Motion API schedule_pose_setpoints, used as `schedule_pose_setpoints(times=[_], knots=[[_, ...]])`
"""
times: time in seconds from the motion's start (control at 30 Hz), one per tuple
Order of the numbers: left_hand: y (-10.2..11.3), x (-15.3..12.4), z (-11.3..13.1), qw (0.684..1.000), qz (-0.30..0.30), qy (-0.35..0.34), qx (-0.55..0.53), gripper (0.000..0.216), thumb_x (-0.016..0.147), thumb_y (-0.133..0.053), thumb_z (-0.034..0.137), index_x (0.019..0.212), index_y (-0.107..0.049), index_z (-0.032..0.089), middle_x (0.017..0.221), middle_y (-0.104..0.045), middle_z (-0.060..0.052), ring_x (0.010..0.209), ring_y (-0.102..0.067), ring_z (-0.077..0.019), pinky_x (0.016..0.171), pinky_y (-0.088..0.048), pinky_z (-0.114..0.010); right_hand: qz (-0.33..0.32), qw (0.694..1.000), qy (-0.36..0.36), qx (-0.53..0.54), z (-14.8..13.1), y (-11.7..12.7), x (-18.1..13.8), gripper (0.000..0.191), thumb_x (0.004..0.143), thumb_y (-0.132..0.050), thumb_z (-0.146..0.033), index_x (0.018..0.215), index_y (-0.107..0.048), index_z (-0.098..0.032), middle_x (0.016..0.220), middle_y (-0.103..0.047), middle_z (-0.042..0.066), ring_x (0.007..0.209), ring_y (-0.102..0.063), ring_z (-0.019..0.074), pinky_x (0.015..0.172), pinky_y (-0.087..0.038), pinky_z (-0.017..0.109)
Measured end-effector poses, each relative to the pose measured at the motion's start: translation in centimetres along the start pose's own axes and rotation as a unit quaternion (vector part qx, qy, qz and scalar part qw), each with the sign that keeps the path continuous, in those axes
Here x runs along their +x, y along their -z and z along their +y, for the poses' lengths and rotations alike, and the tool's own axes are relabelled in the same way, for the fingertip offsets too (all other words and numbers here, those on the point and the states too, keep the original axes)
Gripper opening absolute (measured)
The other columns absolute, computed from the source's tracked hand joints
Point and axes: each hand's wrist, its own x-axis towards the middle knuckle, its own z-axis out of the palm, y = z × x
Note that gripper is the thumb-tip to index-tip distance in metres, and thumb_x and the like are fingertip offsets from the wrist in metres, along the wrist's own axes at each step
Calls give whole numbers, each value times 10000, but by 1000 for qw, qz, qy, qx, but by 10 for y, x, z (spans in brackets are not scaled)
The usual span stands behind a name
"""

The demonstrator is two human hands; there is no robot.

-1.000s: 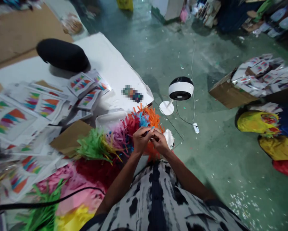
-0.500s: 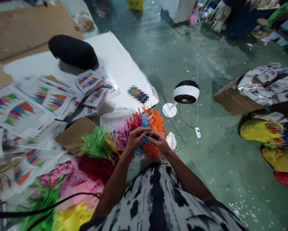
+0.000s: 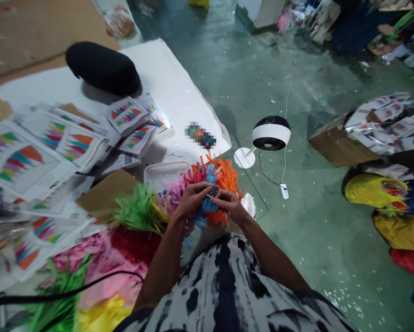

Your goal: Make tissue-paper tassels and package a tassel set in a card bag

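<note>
nearest are the patterned shirt (image 3: 224,286) and, to its left, loose yellow paper (image 3: 105,316), pink paper (image 3: 113,286) and a black cable (image 3: 71,288). just beyond, both hands meet over a bundle of cut paper fringe. the left hand (image 3: 195,197) has a narrow grip, fingertips pinched at the blue fringe (image 3: 211,207); which strands they hold is too small to tell. the right hand (image 3: 231,205) also has a narrow grip, thumb and finger closed on a thin pale strip (image 3: 210,197), which pokes out toward the left thumb, in front of the blue fringe. the blue fringe sits between and under the two grips. orange fringe (image 3: 225,173) spreads just past the right fingers; lilac fringe (image 3: 172,193) and green fringe (image 3: 135,210) run off left of the left hand. behind them a white tray (image 3: 163,170) lies by the near edge of the counter (image 3: 172,97), with printed cards (image 3: 129,115) to its left and a blurred-out item (image 3: 200,136) near the right corner. farther back is a black case (image 3: 103,67); a fan (image 3: 271,133) stands on the floor, beyond the right edge.
</note>
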Motion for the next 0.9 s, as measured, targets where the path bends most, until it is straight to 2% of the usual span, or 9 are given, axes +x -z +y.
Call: schedule_pose_setpoints(times=[0.07,0.17,0.33,0.47,0.57,0.67,0.73,0.83,0.9], knots=[[0,7,1,1000,-9,10,2,355,820,-812,485,961,-824,160,879,-763,-60,786,-663,-170,696,-505,-258,21,1000,-3,21,0,0,0,374,722,-881,-488,752,-637,-206,648,-513,-51,528,-320,73,494,-194,235],[-2,13,1,1000,-12,26,9,365,799,-831,480,966,-827,156,824,-758,-49,699,-629,-140,633,-469,-239,48,998,-8,51,-1,2,-1,367,700,-891,-479,764,-653,-207,674,-548,-49,519,-321,64,483,-184,230],[-6,12,0,998,-38,49,-16,352,827,-804,488,903,-808,144,741,-706,-29,609,-571,-113,544,-396,-222,17,998,-26,57,-9,6,-6,345,698,-899,-468,772,-690,-204,809,-655,-8,561,-412,71,488,-232,220],[-6,9,3,995,-49,76,-41,346,853,-776,480,924,-790,141,676,-680,-20,543,-535,-97,511,-367,-216,-7,996,-30,78,-12,8,-8,335,705,-899,-462,788,-701,-205,842,-656,-2,586,-439,77,514,-291,218],[-10,6,5,998,-23,63,-13,315,803,-809,437,924,-766,149,705,-689,-11,557,-550,-99,515,-380,-211,2,997,-18,69,-7,8,-8,338,713,-890,-462,774,-681,-203,811,-643,-10,570,-412,74,504,-257,224],[-17,0,0,999,12,30,27,279,750,-829,391,877,-731,163,760,-698,-4,628,-593,-116,578,-450,-222,26,1000,4,17,2,8,-9,339,743,-862,-477,753,-658,-207,645,-522,-55,521,-342,71,489,-217,237],[-22,-4,-7,998,51,13,43,265,754,-816,390,861,-712,171,808,-713,-12,708,-638,-140,659,-502,-243,45,998,25,-34,8,6,-10,333,770,-834,-500,767,-662,-214,631,-501,-59,529,-366,81,500,-257,240],[-25,-9,-21,993,107,9,57,257,780,-787,403,868,-694,180,865,-731,-26,769,-673,-164,710,-528,-265,97,986,84,-111,13,4,-13,315,790,-804,-507,787,-681,-217,878,-651,4,682,-541,121,613,-420,259],[-26,-11,-28,988,135,6,78,242,785,-775,393,867,-682,184,852,-721,-17,757,-670,-159,704,-520,-259,150,966,130,-165,14,3,-17,284,815,-778,-488,797,-695,-217,1072,-675,45,809,-610,156,704,-483,286]])
